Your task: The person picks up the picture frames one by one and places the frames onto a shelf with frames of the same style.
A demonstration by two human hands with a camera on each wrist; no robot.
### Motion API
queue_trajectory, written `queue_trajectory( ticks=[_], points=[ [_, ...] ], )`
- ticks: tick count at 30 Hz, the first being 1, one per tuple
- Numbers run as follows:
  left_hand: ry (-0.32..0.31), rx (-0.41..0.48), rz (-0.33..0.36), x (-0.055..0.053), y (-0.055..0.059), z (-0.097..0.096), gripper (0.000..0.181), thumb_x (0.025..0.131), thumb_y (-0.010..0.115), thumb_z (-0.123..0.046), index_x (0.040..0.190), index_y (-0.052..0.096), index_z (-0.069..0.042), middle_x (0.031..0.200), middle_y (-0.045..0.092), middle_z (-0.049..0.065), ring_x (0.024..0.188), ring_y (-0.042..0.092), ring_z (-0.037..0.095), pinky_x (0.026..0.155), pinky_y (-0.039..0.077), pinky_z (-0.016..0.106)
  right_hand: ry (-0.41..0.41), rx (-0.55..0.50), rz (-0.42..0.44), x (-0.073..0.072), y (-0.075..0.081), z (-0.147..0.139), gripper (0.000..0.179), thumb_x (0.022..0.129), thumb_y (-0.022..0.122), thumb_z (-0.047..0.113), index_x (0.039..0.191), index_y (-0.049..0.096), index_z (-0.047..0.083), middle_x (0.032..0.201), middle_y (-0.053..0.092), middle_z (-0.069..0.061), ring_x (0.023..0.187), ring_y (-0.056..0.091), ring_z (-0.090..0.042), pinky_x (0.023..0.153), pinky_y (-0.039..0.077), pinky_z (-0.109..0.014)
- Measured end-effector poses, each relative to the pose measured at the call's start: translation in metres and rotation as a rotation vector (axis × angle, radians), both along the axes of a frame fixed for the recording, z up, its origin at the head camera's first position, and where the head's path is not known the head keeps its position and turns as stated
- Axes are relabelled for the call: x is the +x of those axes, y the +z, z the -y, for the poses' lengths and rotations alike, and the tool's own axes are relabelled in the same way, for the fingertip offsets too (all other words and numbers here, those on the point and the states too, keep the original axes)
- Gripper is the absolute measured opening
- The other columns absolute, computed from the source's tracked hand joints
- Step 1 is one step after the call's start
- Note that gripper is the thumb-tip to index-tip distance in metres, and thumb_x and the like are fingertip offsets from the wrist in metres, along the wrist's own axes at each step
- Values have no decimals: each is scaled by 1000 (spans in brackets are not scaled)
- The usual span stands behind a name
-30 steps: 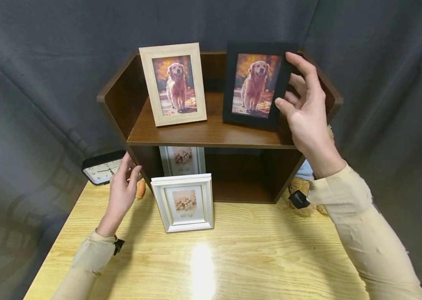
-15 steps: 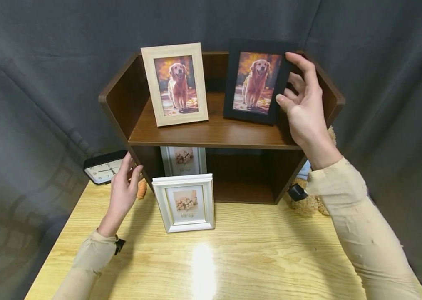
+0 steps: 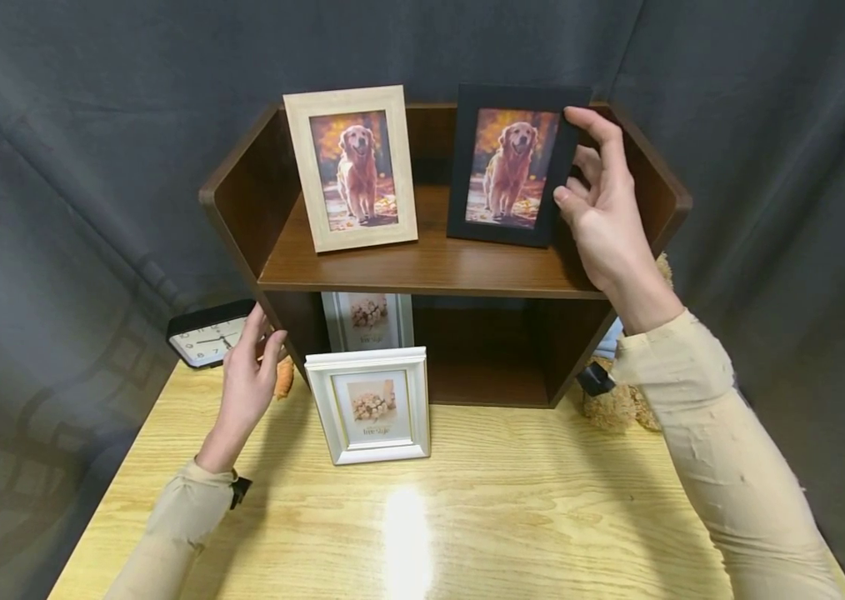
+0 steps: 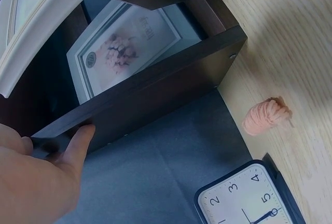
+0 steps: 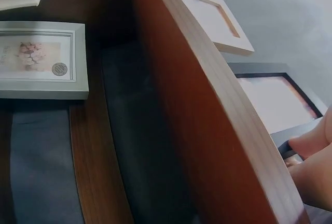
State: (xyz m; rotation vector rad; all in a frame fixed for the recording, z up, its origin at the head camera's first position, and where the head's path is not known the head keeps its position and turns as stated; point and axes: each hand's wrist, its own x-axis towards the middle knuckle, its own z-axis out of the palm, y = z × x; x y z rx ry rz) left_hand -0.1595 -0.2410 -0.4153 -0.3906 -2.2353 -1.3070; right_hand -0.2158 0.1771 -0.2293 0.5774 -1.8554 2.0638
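Observation:
My right hand [image 3: 606, 217] pinches the right side of a black picture frame [image 3: 460, 183], which stands on the upper shelf and shows a dog photo. Left of it leans a cream wooden picture frame [image 3: 302, 167] with the same photo. My left hand [image 3: 248, 383] touches the left side panel of the dark brown bookshelf [image 3: 392, 271] with extended fingers; in the left wrist view its fingertips [image 4: 84, 132] lie at the panel's edge. A white picture frame [image 3: 381, 455] stands on the table before the shelf, and a grey-green picture frame [image 5: 78, 60] sits in the lower compartment.
A black square clock [image 3: 201, 343] stands left of the shelf, with a small orange yarn-like bundle [image 4: 265, 117] beside it. A fuzzy brown toy [image 3: 610, 408] is partly hidden behind my right arm. Dark curtains [image 3: 130, 125] hang around the wooden table [image 3: 527, 508].
Over the last second the black picture frame has shifted very slightly with my right hand, tilting a little. The left hand stays in place at the side panel.

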Motion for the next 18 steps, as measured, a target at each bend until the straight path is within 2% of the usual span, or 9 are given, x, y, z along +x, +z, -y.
queue_trajectory(
  ticks=[3,6,9,12,14,18],
  points=[
    [2,-2,-1,0,0,0,64,109,54,7,167,40,-15,154,55,26,126,62,49,92,48,7,-9,19,-6,0,-1,-1,69,103,36,-21,153,51,24,142,48,-13,83,48,-22,67,34,-26],
    [5,-5,-5,0,-2,0,64,109,54,7,167,40,-14,154,55,27,125,63,49,91,49,6,-15,43,-28,-1,-3,-1,69,102,34,-23,151,54,22,138,51,-13,82,42,-21,64,29,-24],
    [5,-6,-8,-1,-2,1,64,109,54,6,167,40,-15,154,54,27,126,62,49,92,49,6,-8,63,-40,-1,-5,-2,69,102,34,-23,149,57,20,139,53,-15,96,48,-23,69,34,-25],
    [5,-4,-15,-1,-3,1,64,109,54,6,168,40,-14,154,54,27,126,62,48,91,49,7,-6,104,-17,0,-8,-2,69,103,33,-21,151,56,22,151,48,-12,118,49,-26,82,40,-28],
    [8,-4,-18,-1,-3,1,64,109,54,7,167,40,-14,154,54,27,125,63,48,91,49,6,-12,133,2,0,-9,-3,69,104,33,-20,152,55,24,159,41,-10,130,45,-28,91,41,-32],
    [12,-5,-19,-1,-3,0,63,109,54,7,167,40,-13,154,54,28,124,63,49,90,49,6,-18,150,21,1,-10,-2,67,105,34,-18,151,56,26,162,38,-9,132,44,-30,95,41,-35]
  ],
)
